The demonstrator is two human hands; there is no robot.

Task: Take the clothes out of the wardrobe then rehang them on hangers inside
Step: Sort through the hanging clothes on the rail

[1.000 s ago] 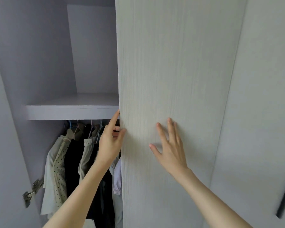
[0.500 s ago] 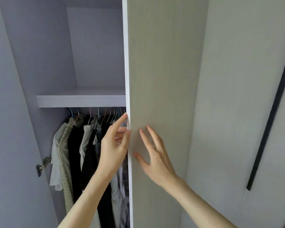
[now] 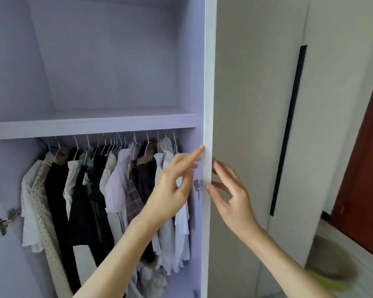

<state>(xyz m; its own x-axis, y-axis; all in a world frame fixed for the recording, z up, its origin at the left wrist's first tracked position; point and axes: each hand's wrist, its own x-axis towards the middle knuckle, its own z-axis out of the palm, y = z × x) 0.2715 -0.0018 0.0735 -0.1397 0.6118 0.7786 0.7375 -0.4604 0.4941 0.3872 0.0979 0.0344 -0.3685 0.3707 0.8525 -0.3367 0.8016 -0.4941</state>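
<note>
- I see the wardrobe door point(image 3: 209, 82) edge-on, its white edge running top to bottom through the middle of the head view.
- My left hand point(image 3: 172, 190) is on the inner side of that edge. The index finger is stretched up and its tip touches the door edge; the other fingers are loosely bent and hold nothing.
- My right hand point(image 3: 230, 194) is on the outer side of the same edge. Fingers are spread and only slightly bent; the thumb tip lies against the edge, the fingertips are at the door's outer face. I cannot tell whether they press on it. Nothing is gripped.
- The clothes point(image 3: 108, 190) hang inside the wardrobe, in the lower compartment under the shelf point(image 3: 91, 125), packed side by side along the rail.
- From left to right I note: a pale shirt, a cream dotted garment point(image 3: 45, 211), black pieces, a pale lilac shirt point(image 3: 116, 186), a checked piece, and white shirts nearest the door.
- Hangers point(image 3: 116, 143) show as thin hooks in pink, blue and white, just below the shelf.
- The compartment above the shelf shows only its lilac walls.
- A metal hinge point(image 3: 8, 219) sits on the left inner wall; a second metal fitting point(image 3: 198, 187) sits just inside the door edge, between my two hands.
- To the right, a neighbouring door carries a long black handle strip point(image 3: 289, 130). Beyond it are a dark red-brown surface and, at lower right, a blurred yellow-green object.
</note>
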